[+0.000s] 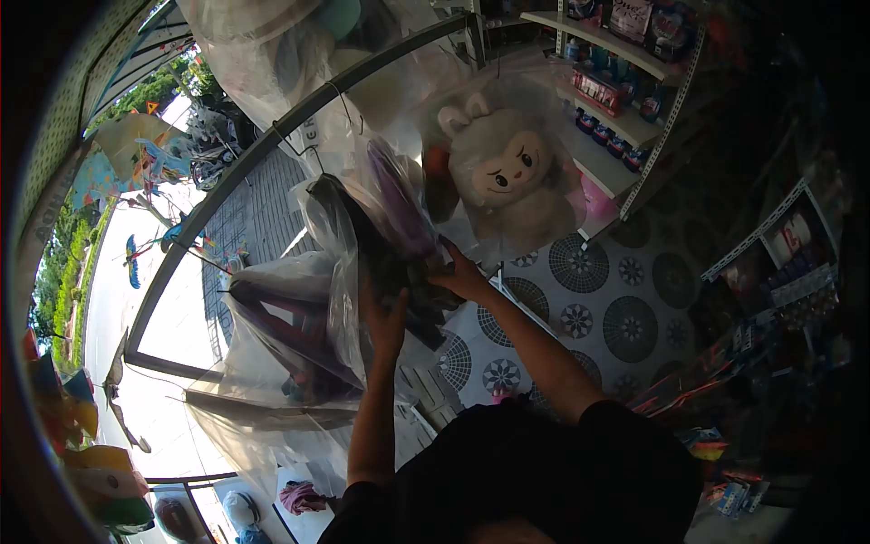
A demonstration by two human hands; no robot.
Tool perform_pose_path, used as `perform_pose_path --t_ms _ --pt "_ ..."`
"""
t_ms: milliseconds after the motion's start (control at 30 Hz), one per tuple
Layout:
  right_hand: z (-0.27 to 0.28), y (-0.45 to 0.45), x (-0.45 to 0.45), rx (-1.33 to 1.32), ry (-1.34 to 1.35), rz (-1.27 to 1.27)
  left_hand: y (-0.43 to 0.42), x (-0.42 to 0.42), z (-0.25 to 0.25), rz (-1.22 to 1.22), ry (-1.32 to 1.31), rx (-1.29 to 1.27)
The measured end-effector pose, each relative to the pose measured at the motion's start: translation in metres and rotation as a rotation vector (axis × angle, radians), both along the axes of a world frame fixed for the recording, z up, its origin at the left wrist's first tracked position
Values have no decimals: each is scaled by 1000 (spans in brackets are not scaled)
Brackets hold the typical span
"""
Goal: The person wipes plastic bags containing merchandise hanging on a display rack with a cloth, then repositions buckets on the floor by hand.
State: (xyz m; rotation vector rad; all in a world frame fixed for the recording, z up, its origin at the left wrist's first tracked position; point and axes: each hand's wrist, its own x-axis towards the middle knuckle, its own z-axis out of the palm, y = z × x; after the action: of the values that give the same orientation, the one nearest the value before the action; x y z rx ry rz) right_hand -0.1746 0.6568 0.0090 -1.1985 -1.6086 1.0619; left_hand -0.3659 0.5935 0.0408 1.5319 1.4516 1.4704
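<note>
A dark garment (376, 240) hangs from a hook on the metal rack (249, 163), partly wrapped in clear plastic; its exact kind is hard to make out. My left hand (385, 319) grips its lower left side, thumb toward the middle. At the lower right side, the fingers of my right hand (460, 279) curl onto the dark cloth, partly hidden by it. A purple item in plastic (399, 195) hangs right behind. Nearer on the left, another plastic-covered hanging piece (294, 317) shows dark red cloth.
A big plush toy (507, 177) in clear plastic hangs beyond my right hand. Shelves (625, 118) with bottles and packages stand at the upper right. Plastic-wrapped hats (272, 45) hang above. Caps (240, 510) lie low on the left. The patterned floor (575, 322) spreads on the right.
</note>
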Motion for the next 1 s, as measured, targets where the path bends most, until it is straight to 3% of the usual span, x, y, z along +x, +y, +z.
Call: perform_pose_path --t_ms 100,167,267,367,467,600,700,833,900,967,1000 --pt "-24 1 -19 165 44 -119 -9 13 13 -68 -76 -98" --pt "-24 -4 -22 100 113 -114 -1 19 15 -164 -150 -122" --pt "-14 -15 -26 115 74 -154 7 36 13 -141 -103 76" --pt "-6 -24 -26 196 5 -190 5 49 39 -133 28 -32" --pt "4 -36 -27 213 -58 -162 20 48 5 -5 67 19" --pt "30 -80 -32 173 -12 -134 16 52 14 115 80 -15" --pt "37 -106 -34 309 42 -84 3 39 22 79 -110 -143" --pt "45 -109 -1 49 153 294 -19 21 50 -11 -225 -305" --pt "44 -99 18 -79 469 257 -22 9 55 -33 -320 -385" --pt "39 -73 26 32 674 -79 -21 -10 46 -108 -421 -429" --pt "40 -54 35 181 528 -259 -23 -15 42 -145 -474 -452"
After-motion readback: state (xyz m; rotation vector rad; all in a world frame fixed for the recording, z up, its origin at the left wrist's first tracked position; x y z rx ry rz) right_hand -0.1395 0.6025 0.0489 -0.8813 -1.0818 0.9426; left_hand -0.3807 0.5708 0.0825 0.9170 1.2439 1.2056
